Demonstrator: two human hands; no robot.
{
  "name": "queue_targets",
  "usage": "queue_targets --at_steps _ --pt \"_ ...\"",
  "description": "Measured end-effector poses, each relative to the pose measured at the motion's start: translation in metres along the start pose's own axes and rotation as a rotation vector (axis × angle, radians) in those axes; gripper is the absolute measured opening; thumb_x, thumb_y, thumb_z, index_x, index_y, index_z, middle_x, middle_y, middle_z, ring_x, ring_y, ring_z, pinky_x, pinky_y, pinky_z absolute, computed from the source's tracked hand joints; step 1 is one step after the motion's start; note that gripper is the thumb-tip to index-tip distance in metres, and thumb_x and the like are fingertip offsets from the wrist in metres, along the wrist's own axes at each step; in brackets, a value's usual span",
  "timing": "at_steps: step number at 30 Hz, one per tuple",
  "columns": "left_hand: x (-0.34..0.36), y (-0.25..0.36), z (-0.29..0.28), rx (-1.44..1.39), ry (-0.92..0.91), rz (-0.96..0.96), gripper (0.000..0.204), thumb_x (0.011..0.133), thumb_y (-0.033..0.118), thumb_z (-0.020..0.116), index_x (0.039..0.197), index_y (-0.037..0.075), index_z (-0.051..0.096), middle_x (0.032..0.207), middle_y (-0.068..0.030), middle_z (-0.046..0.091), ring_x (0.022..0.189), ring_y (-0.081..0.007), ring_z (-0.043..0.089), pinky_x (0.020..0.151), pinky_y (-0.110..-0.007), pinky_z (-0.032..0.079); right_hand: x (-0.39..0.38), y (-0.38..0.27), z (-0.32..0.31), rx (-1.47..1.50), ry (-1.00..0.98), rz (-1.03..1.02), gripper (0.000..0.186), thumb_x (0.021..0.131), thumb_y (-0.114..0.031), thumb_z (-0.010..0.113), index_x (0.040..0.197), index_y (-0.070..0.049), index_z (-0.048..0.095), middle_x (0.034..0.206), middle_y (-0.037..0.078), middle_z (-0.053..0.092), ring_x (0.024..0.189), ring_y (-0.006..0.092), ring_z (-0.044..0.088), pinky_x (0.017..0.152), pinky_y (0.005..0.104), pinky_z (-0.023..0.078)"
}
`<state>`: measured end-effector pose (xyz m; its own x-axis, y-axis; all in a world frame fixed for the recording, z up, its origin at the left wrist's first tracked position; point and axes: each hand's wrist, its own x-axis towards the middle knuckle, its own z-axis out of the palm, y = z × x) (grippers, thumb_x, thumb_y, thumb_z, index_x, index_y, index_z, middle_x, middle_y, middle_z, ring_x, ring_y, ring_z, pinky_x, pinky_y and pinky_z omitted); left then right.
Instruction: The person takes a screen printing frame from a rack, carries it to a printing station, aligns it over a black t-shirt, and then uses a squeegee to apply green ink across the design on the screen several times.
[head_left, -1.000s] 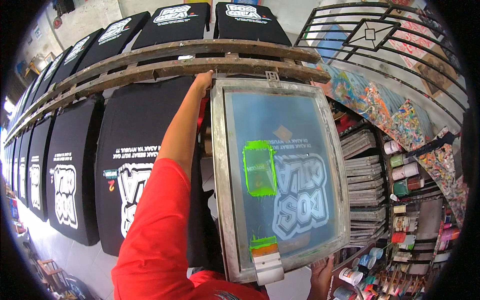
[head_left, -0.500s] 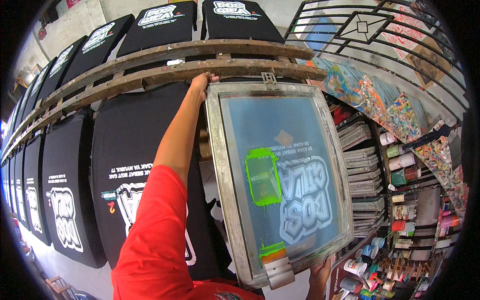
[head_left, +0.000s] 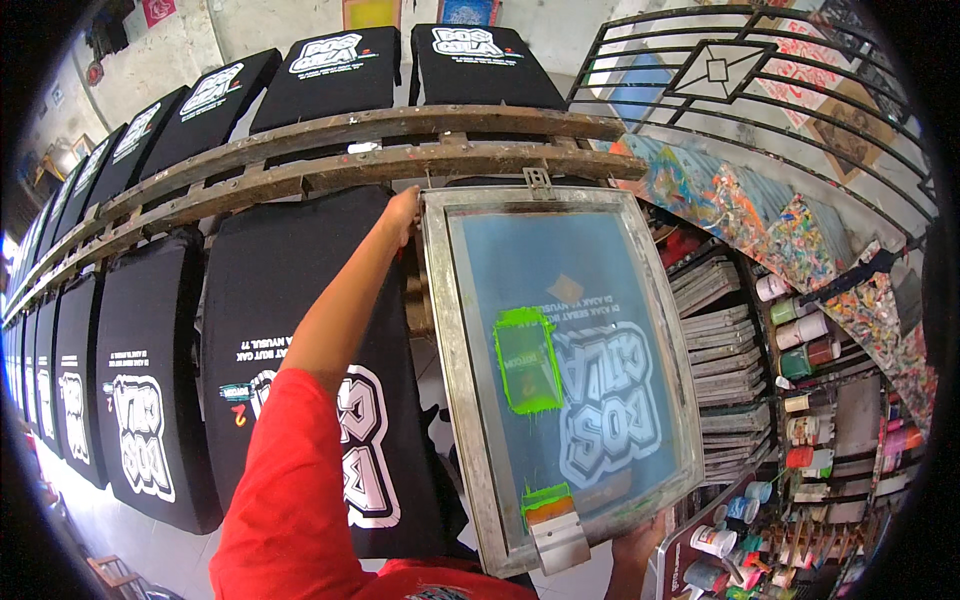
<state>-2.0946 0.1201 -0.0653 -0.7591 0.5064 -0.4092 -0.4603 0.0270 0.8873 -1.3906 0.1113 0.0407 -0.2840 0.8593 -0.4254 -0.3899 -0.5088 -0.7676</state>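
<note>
The left hand (head_left: 402, 215) grasps the upper-left corner of the blue-meshed screen frame (head_left: 570, 330), right of a printed black shirt (head_left: 290, 270) and near the wooden rail (head_left: 480, 157), while the right hand (head_left: 637, 543), partly hidden, seemingly grips its lower edge.

The wide rectangular grey metal frame (head_left: 452, 340) has a dull, scuffed surface. Inside it is stretched a thin, smooth, translucent blue mesh (head_left: 545, 255). The bright green ink (head_left: 535, 397) on it looks thick and glossy. The pale flat squeegee holder (head_left: 560, 543) seems to be smooth metal. The black cloth shirts (head_left: 290, 260) are soft and matt. The long brown wooden rails (head_left: 480, 123) look rough and worn. The red sleeve (head_left: 285, 460) is matt cloth.
</note>
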Motion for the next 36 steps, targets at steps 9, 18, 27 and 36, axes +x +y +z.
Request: queue_targets --at_steps 9,18,27,36 --pt "-0.287 0.004 0.029 0.414 -0.167 0.262 0.06 0.093 0.027 0.056 0.135 -0.007 0.029 0.122 -0.0231 0.052 0.113 -0.0265 0.051 0.096 -0.035 0.041 -0.001 -0.009 -0.037 0.207 -0.137 0.091 0.068 0.093 -0.055 0.04 0.142 -0.009 0.031 0.141 0.011 0.04 0.127 0.031 0.039 0.106 0.0494 0.028" --pt "-0.568 -0.109 0.02 0.64 -0.21 -0.049 0.065 0.091 0.027 0.059 0.137 -0.003 0.025 0.134 -0.0296 0.04 0.121 -0.0358 0.049 0.097 -0.044 0.043 0.086 -0.072 -0.216 0.127 -0.143 0.089 0.065 0.088 -0.061 0.046 0.131 -0.012 0.043 0.118 0.006 0.054 0.106 0.0239 0.05 0.097 0.0433 0.036" --pt "-0.62 -0.212 0.082 0.568 0.305 0.025 0.035 0.095 0.029 0.048 0.1 -0.005 0.053 0.087 -0.0248 0.06 0.079 -0.0319 0.062 0.067 -0.041 0.047 0.141 -0.105 -0.174 -0.452 -0.208 0.119 0.043 0.093 -0.051 0.048 0.114 -0.014 0.052 0.096 0.002 0.059 0.085 0.0172 0.056 0.072 0.0354 0.045" --pt "-0.596 -0.231 0.102 0.533 0.536 0.156 0.035 0.094 0.026 0.049 0.077 -0.005 0.054 0.063 -0.018 0.055 0.057 -0.0248 0.051 0.056 -0.041 0.042 0.143 -0.112 -0.17 -0.319 -0.244 0.129 0.033 0.095 -0.044 0.048 0.108 -0.014 0.052 0.094 0.002 0.059 0.082 0.0164 0.057 0.069 0.0338 0.046"
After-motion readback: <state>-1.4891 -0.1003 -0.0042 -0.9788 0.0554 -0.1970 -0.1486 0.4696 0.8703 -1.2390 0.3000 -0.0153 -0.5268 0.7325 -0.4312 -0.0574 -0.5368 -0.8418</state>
